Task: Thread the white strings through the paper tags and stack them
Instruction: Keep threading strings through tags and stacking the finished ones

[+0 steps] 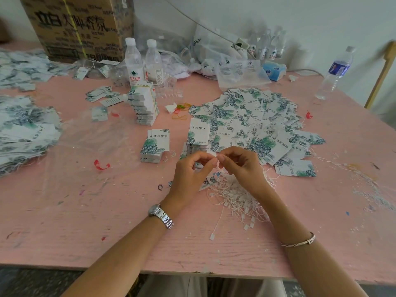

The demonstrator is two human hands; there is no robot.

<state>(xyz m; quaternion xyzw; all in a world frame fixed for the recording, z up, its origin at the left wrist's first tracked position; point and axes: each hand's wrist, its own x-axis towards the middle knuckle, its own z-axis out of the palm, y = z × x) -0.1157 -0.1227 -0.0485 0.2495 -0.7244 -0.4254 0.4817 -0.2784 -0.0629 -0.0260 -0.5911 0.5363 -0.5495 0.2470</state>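
Beside the tag stack [198, 133], both hands [188, 174] [243, 168] pinch string [218, 162].

white wall [321, 18], pink table [64, 232]; speckled floor [32, 281]

There are two hands, one left hand [188, 174] and one right hand [242, 166], over one pink bench [85, 221]. It has three neat stacks of paper tags [154, 146], one big loose heap of tags [252, 116] and one pile of white strings [237, 196]. Two water bottles [133, 61] stand in the middle and one more bottle [337, 71] at the right. There is one cardboard box [79, 24].
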